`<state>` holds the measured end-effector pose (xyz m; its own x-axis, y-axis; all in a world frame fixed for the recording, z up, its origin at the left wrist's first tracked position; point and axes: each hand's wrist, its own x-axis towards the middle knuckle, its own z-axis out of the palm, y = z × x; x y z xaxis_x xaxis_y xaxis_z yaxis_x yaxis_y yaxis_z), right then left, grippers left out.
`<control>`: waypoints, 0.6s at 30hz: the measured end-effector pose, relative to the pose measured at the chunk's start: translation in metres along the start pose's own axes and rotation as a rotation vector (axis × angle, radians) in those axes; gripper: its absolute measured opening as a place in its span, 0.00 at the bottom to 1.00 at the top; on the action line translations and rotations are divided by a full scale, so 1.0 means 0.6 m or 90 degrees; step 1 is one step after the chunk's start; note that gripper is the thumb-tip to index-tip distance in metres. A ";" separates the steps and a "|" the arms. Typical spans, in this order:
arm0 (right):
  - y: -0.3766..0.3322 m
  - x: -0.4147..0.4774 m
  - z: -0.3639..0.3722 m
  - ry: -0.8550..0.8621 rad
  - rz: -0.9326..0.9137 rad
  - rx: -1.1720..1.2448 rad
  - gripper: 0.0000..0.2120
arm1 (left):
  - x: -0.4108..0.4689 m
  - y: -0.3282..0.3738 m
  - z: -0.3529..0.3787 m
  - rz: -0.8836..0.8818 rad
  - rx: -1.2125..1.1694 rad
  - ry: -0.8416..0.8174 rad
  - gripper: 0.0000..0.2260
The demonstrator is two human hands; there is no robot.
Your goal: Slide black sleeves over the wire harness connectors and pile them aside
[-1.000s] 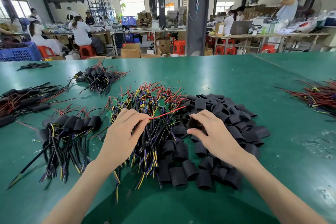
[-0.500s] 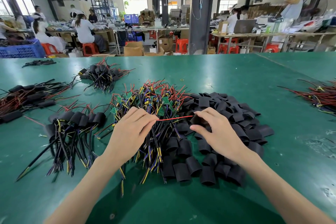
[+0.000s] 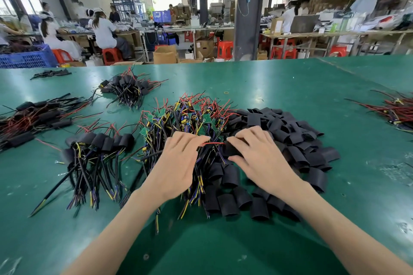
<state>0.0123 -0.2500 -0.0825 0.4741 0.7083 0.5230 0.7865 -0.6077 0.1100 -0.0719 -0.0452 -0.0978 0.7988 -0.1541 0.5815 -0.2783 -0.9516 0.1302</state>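
Note:
A heap of wire harnesses (image 3: 185, 123) with small green boards and red, yellow and black wires lies in the middle of the green table (image 3: 279, 82). To its right spreads a pile of loose black sleeves (image 3: 290, 138). My left hand (image 3: 176, 163) pinches a harness by its red wire (image 3: 213, 143) above the heap. My right hand (image 3: 257, 154) holds a black sleeve (image 3: 231, 148) at the end of that red wire. A pile of sleeved harnesses (image 3: 98, 149) lies to the left.
More sleeved bundles lie at the far left (image 3: 33, 118) and further back (image 3: 127, 89). Red-wired harnesses (image 3: 393, 109) sit at the right edge. A blue crate (image 3: 26, 57) stands beyond the table's far left. People work at benches in the background.
My hands have drawn closer together, so the stretch of red wire between them has shortened. The sleeve in my right hand has come nearer to my left fingers.

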 end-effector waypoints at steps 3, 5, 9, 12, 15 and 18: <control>-0.012 0.002 0.003 -0.014 -0.019 0.003 0.20 | 0.000 0.007 0.004 -0.007 -0.020 -0.019 0.31; -0.017 0.002 0.006 -0.024 -0.026 0.020 0.20 | 0.002 0.011 0.007 0.003 -0.043 -0.033 0.30; -0.032 -0.004 0.008 -0.037 -0.039 0.064 0.20 | 0.007 0.021 0.013 -0.053 -0.102 -0.003 0.20; -0.037 -0.008 0.009 -0.061 -0.025 0.119 0.20 | 0.005 0.022 0.016 -0.022 -0.109 -0.003 0.18; -0.033 -0.013 0.012 -0.091 -0.008 0.158 0.20 | 0.007 0.023 0.014 -0.028 -0.134 0.010 0.13; -0.026 -0.017 0.012 -0.095 -0.003 0.183 0.20 | 0.008 0.024 0.016 -0.001 -0.083 0.008 0.12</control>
<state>-0.0019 -0.2450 -0.0957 0.5062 0.7690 0.3904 0.8584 -0.4930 -0.1418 -0.0669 -0.0619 -0.1007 0.7925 -0.1479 0.5916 -0.3444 -0.9092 0.2340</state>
